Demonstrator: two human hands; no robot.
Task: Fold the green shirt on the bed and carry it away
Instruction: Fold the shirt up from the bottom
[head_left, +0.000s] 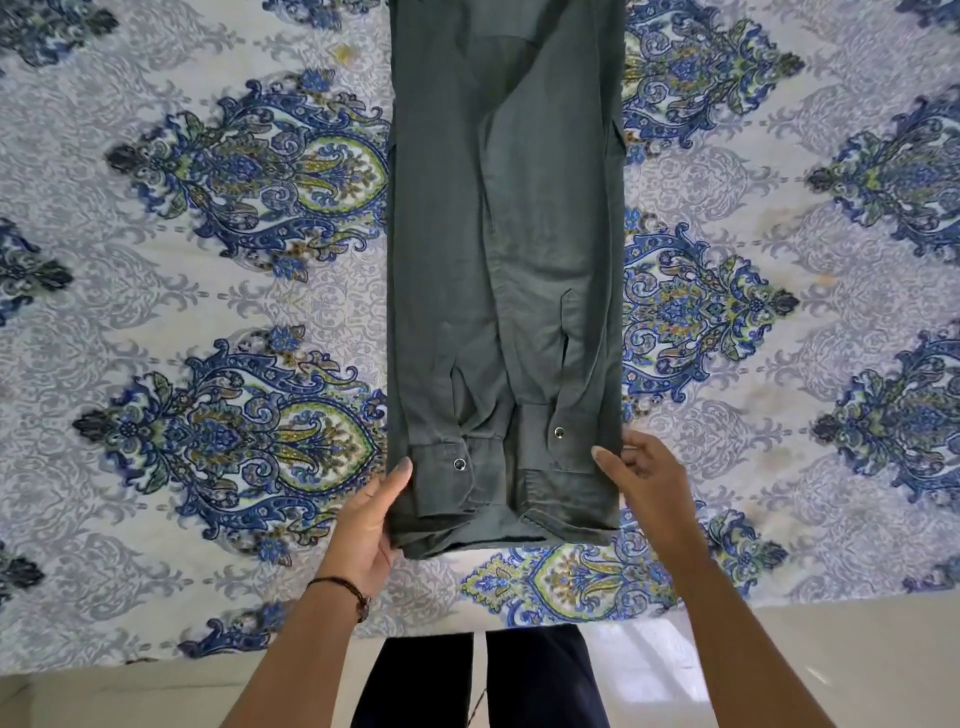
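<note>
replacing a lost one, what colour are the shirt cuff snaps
The snaps on the shirt look silvery with dark centres; head view.

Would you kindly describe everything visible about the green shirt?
The green shirt is dark woven cloth, folded lengthwise into a narrow strip, sleeves laid along it, two snap-buttoned cuffs at the near end. It lies flat on the patterned bedsheet, far end out of frame. The left hand pinches its near left corner, the right hand its right edge.
</note>
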